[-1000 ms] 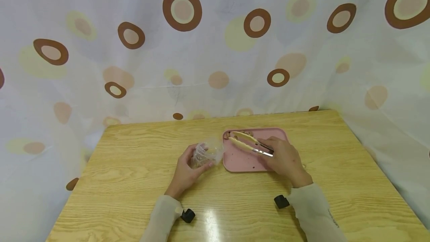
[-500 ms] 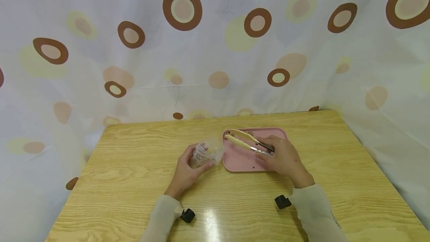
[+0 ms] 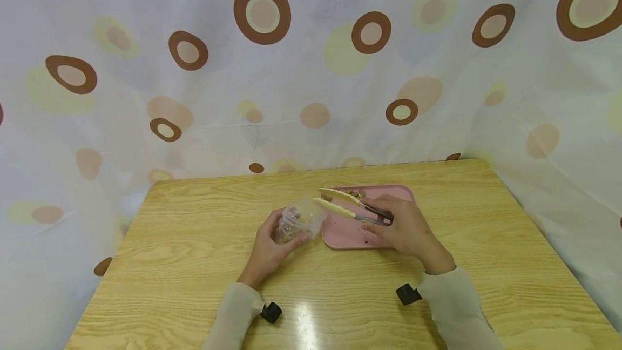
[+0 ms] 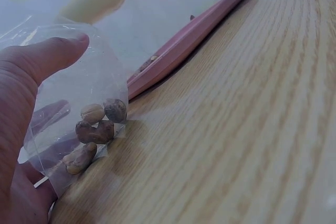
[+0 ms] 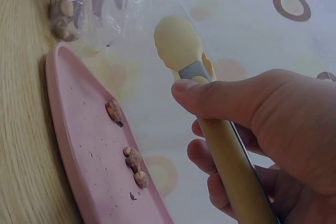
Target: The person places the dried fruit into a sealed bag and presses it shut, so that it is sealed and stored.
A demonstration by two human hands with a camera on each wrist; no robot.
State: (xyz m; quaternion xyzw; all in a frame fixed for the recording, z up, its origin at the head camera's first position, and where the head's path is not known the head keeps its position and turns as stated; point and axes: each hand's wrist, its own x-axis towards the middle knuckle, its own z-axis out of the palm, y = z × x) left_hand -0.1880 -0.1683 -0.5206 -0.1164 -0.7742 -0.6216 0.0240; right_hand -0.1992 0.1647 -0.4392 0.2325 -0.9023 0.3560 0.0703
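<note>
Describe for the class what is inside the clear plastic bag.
Several brown and tan nut-like pieces show through, low in the clear plastic bag. The left grip covers part of the bag, so anything behind it cannot be seen.

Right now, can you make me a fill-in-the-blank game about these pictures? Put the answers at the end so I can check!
1. The person's right grip holds yellow-tipped metal ____.
2. The person's left grip holds a clear, crinkled plastic ____.
3. The flat rectangular tray with rounded corners is coloured ____.
4. The light-brown, grained table under the tray looks made of ____.

Missing words: tongs; bag; pink; wood.
</note>
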